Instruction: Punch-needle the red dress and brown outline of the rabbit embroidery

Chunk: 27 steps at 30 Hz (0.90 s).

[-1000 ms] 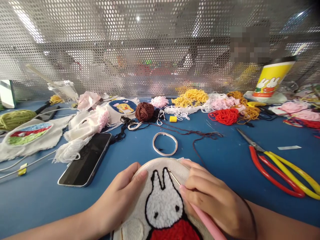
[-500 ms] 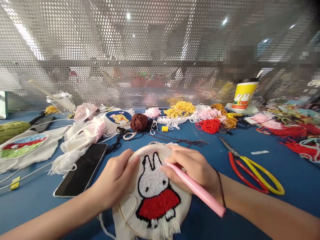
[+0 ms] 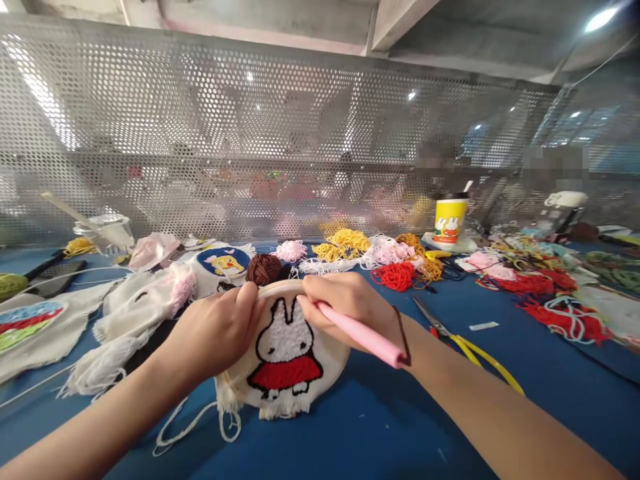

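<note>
My left hand (image 3: 213, 327) is closed on the left rim of a round embroidery hoop (image 3: 330, 350), which stands tilted up above the blue table. White cloth fills the hoop, with a black-outlined rabbit (image 3: 287, 337) in a red dress worked in yarn. My right hand (image 3: 353, 300) grips a pink punch needle (image 3: 363, 333) near the upper right of the hoop, fingers touching the rim. The needle's tip is hidden behind my fingers. From the hoop's lower left a white yarn tail (image 3: 173, 437) trails over the table.
Scissors (image 3: 453, 333) with red and yellow handles lie right of my right hand. Yarn bundles, including a red one (image 3: 395, 275) and a brown ball (image 3: 264, 269), line the back. A yellow cup (image 3: 450, 217) stands there too. White yarn (image 3: 100, 363) lies at the left.
The head view has tilted up and turned somewhat right. The hoop is now more upright and raised, and my right hand has moved onto its top rim, the needle's tip no longer showing.
</note>
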{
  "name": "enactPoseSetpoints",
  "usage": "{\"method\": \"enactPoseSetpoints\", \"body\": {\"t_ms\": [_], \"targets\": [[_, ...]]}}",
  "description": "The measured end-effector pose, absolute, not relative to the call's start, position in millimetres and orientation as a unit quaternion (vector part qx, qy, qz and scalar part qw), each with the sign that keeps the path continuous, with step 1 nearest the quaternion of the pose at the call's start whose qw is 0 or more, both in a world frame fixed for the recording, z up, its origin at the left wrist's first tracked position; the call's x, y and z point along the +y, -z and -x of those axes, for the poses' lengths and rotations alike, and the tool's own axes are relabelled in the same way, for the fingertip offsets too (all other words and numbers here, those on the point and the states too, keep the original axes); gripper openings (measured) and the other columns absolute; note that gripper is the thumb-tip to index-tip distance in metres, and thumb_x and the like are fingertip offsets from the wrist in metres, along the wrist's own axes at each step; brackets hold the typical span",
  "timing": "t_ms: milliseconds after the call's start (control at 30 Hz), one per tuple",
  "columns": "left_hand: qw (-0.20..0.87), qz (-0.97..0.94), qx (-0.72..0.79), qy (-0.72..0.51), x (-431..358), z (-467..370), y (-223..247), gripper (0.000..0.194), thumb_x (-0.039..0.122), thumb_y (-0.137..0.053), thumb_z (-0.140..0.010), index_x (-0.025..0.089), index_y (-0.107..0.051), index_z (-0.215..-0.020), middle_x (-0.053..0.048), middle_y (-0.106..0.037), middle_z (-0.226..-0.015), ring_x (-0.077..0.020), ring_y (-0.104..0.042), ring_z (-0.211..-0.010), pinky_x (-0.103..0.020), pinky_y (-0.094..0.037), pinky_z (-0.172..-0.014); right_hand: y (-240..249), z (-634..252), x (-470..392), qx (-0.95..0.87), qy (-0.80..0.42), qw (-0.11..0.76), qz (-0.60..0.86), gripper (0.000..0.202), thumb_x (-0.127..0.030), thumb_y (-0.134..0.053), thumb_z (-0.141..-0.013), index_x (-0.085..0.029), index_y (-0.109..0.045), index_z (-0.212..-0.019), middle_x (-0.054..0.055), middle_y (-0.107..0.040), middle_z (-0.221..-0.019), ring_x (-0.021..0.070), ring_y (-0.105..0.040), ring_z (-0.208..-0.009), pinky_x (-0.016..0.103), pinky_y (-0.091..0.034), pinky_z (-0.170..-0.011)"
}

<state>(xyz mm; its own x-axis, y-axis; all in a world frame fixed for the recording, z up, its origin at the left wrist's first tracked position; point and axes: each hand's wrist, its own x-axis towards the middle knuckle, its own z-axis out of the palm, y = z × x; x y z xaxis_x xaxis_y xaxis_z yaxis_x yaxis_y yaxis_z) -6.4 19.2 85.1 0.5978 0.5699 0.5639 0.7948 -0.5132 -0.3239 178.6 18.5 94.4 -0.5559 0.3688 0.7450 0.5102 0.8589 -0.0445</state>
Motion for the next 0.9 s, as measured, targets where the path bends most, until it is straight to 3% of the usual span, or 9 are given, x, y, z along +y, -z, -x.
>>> {"method": "enactPoseSetpoints", "body": {"t_ms": [167,267,433,567,733,900], "targets": [[0.332,0.838,-0.389,0.189,18.6,4.3,-87.3,0.029,0.024,-0.027,-0.082,0.018,-0.039,-0.057,0.003,-0.044,-0.038,-0.0125,-0.043,-0.03,-0.024,-0.022,-0.032,-91.7,-174.9,15.9,-0.841,0.191,0.448,0.236,0.029,-0.022,-0.048,-0.078,-0.017,-0.037,-0.05,-0.006,-0.032,-0.043,0.0062,-0.028,-0.042,0.02,-0.029,-0.044],[0.338,0.838,-0.386,0.185,16.3,5.4,-88.4,0.029,0.025,-0.027,-0.082,0.019,-0.039,-0.056,0.003,-0.043,-0.037,-0.012,-0.042,-0.029,-0.023,-0.023,-0.032,-96.1,-176.3,11.7,-0.846,0.117,0.445,0.27,0.026,-0.02,-0.048,-0.077,-0.016,-0.039,-0.052,-0.006,-0.032,-0.045,0.0054,-0.028,-0.042,0.018,-0.027,-0.042],[0.329,0.842,-0.391,0.174,15.1,6.9,-88.9,0.026,0.024,-0.029,-0.082,0.018,-0.041,-0.059,0.002,-0.046,-0.039,-0.0131,-0.045,-0.031,-0.023,-0.025,-0.033,-112.8,-191.7,4.8,-0.886,-0.04,0.352,0.299,0.017,-0.017,-0.056,-0.07,-0.015,-0.044,-0.057,-0.005,-0.042,-0.052,0.0038,-0.036,-0.047,0.015,-0.03,-0.044],[0.317,0.833,-0.429,0.149,14.3,5.4,-87.9,0.025,0.025,-0.028,-0.081,0.018,-0.042,-0.061,0.001,-0.048,-0.041,-0.0143,-0.047,-0.033,-0.024,-0.022,-0.033,-114.1,-198.5,5.5,-0.892,-0.098,0.287,0.335,0.008,-0.01,-0.049,-0.069,-0.015,-0.047,-0.065,-0.005,-0.047,-0.055,0.0037,-0.04,-0.049,0.015,-0.032,-0.047],[0.298,0.833,-0.448,0.129,11.9,3.8,-88.9,0.029,0.026,-0.025,-0.083,0.017,-0.043,-0.062,0.001,-0.048,-0.041,-0.0147,-0.047,-0.034,-0.024,-0.021,-0.033,-103.7,-192.3,12.8,-0.892,0.045,0.316,0.319,0.019,-0.021,-0.046,-0.075,-0.015,-0.043,-0.057,-0.002,-0.044,-0.049,0.0067,-0.038,-0.045,0.019,-0.03,-0.044],[0.288,0.832,-0.458,0.125,11.6,4.1,-89.8,0.031,0.027,-0.025,-0.083,0.016,-0.044,-0.062,-0.001,-0.051,-0.043,-0.0159,-0.05,-0.036,-0.024,-0.022,-0.033,-94.3,-185.9,17.7,-0.894,0.092,0.34,0.276,0.015,-0.015,-0.041,-0.076,-0.013,-0.048,-0.062,0.002,-0.049,-0.053,0.0099,-0.043,-0.051,0.021,-0.036,-0.05]]}}
